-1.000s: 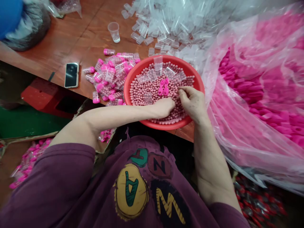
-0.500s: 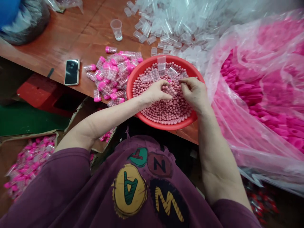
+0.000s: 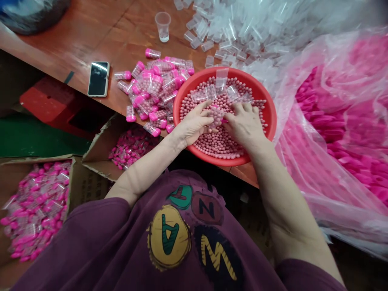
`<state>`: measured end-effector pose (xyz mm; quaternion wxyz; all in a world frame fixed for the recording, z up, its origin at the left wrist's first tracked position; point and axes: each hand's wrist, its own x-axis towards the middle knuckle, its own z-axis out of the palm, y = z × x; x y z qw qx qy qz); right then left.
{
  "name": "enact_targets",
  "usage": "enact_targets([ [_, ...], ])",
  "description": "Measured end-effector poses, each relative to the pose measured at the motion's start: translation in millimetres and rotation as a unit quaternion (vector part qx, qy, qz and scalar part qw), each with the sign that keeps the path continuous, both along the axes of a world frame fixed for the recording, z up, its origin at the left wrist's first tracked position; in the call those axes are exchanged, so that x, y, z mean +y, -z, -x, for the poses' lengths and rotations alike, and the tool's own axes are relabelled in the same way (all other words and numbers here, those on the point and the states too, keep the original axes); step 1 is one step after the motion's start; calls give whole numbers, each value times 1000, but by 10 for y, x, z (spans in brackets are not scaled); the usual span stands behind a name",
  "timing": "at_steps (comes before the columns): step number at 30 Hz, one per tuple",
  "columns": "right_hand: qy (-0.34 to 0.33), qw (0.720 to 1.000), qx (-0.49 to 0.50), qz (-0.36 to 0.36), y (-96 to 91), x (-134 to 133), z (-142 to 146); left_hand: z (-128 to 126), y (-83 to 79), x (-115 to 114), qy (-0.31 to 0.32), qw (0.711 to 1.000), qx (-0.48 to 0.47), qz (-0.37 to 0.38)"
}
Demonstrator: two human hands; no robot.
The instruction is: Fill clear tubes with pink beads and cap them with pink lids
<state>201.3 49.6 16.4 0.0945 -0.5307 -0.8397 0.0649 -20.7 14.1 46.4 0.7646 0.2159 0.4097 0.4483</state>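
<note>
One left hand (image 3: 192, 127), one right (image 3: 245, 125), inside basin rim (image 3: 271, 117)

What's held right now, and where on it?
A clear plastic tube of pink beads, pinched between both hands over the red basin: left hand on one side, right hand at the other. Exact finger contact is partly hidden.

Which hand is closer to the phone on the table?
The left hand is closer: it sits over the left side of the red bowl, to the right of the phone. The right hand is farther away, over the bowl beyond the left hand.
</note>
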Motion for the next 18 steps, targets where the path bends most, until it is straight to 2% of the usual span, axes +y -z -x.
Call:
enact_targets([
  [3,45,998,43,-19,-1,-62,-72,-14,-28,26,15,1000,-21,-6],
  [5,95,985,143,-31,41,-106,-106,-16,-55,34,27,999,-40,1],
  [7,130,949,285,-34,97,-152,-112,-20,-76,29,27,999,-45,4],
  [9,131,906,402,-24,131,-202,-86,-28,-87,13,35,999,-41,5],
  [11,112,888,446,-23,112,-261,-33,-36,-94,-7,54,998,-37,13],
  [18,47,925,370,-69,-154,-497,210,-24,-130,-34,88,995,-27,31],
])
